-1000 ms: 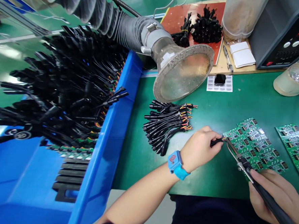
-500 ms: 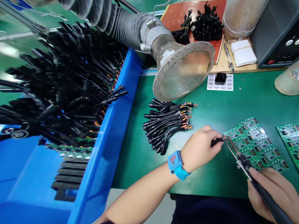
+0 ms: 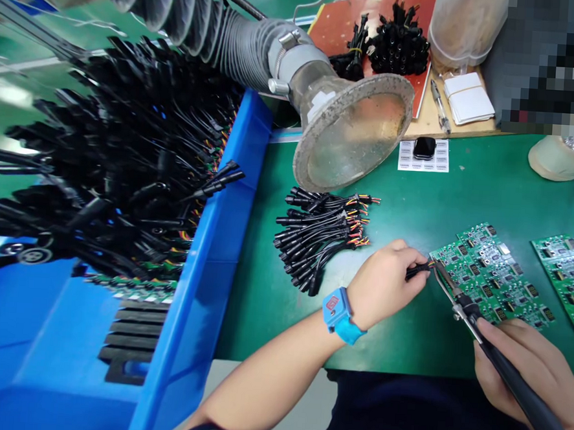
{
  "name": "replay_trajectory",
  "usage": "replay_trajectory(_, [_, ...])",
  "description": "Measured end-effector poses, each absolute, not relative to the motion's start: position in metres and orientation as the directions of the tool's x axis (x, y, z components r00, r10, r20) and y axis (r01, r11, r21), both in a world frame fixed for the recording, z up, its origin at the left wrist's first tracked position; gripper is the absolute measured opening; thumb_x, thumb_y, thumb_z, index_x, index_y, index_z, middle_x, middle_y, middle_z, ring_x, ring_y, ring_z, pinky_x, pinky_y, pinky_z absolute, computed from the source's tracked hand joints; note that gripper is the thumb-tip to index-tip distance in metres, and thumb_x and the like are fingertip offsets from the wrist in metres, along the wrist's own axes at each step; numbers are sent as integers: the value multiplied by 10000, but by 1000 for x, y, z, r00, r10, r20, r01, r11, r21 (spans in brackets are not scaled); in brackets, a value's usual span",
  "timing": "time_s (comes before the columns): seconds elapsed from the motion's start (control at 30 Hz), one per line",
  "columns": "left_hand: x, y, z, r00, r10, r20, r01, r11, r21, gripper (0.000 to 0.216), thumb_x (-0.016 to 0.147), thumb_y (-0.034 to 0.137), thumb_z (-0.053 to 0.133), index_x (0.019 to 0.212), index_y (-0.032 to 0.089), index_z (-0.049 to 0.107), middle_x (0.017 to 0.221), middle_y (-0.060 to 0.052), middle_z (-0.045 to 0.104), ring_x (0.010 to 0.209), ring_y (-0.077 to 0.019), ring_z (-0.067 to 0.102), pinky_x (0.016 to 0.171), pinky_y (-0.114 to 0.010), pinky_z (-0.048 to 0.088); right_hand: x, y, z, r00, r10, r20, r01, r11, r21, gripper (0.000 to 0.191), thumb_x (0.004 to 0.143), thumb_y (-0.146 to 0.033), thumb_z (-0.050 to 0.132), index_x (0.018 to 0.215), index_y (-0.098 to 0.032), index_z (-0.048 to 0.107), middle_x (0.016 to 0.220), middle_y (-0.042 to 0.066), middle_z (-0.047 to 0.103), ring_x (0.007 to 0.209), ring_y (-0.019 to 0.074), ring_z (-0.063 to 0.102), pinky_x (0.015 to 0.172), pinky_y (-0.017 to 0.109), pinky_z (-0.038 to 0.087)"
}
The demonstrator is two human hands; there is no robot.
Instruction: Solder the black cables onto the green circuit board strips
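Left hand [image 3: 382, 286] fingers pinch a short black wire lead [image 3: 417, 270] at the green circuit board [image 3: 495, 274] edge on the table, right hand [image 3: 525, 369] gripping the black-handled soldering iron [image 3: 484, 334] (tip at joint): slippage risks bridging adjacent pads or burning fingertips

Counts: 2 green circuit board panels [image 3: 494, 279] and [image 3: 568, 274] on the mat. 1 soldering iron [image 3: 501, 367]. 1 fume extraction hood [image 3: 353, 131]. 1 blue bin [image 3: 206, 262], cable count inside not resolvable. 1 loose cable pile [image 3: 322, 233] on the mat, 2 bundles [image 3: 397, 46] on the red board. 1 pen [image 3: 439, 107], 1 label sheet [image 3: 424, 162], 1 blue wrist strap [image 3: 339, 315].
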State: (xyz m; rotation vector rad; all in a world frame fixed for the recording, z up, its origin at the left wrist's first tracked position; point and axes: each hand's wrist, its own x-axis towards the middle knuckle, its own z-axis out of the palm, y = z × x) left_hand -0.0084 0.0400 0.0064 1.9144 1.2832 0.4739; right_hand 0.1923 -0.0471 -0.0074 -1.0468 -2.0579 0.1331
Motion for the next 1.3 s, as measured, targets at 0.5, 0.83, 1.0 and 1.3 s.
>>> replay_trajectory(0.5, [-7,36,9,438,894,-90,673,-259,693,210,822,208,564,987,150,680,796,-46,569,699,-150,584,667,-294,503,199,-50,-6,-349,725,594,656,641,-397,654,680,10,636,1294,-111,445,753,44,600,658,156,577,540,297,499])
replay_trajectory(0.83, [-10,38,8,472,877,-94,687,-299,663,228,833,219,555,1031,167,654,879,-55,583,769,-163,601,727,-316,522,191,-41,-6,-355,673,648,630,685,-366,599,651,7,667,1225,-75,515,758,65,643,655,166,608,580,320,533])
replay_trajectory(1.0, [-12,41,8,502,860,-96,686,-328,649,232,846,232,548,1047,175,649,872,-52,570,766,-158,594,726,-307,517,190,-42,-8,-335,678,655,671,659,-338,582,660,-23,677,1216,-106,526,771,54,664,658,161,614,603,312,544])
replay_trajectory(1.3, [-15,40,5,524,848,-77,694,-373,616,242,889,255,488,1075,195,633,893,-51,549,778,-157,579,703,-290,503,191,-42,-7,-351,696,627,652,662,-370,632,660,-7,669,1256,-108,486,790,64,662,689,167,622,611,320,554])
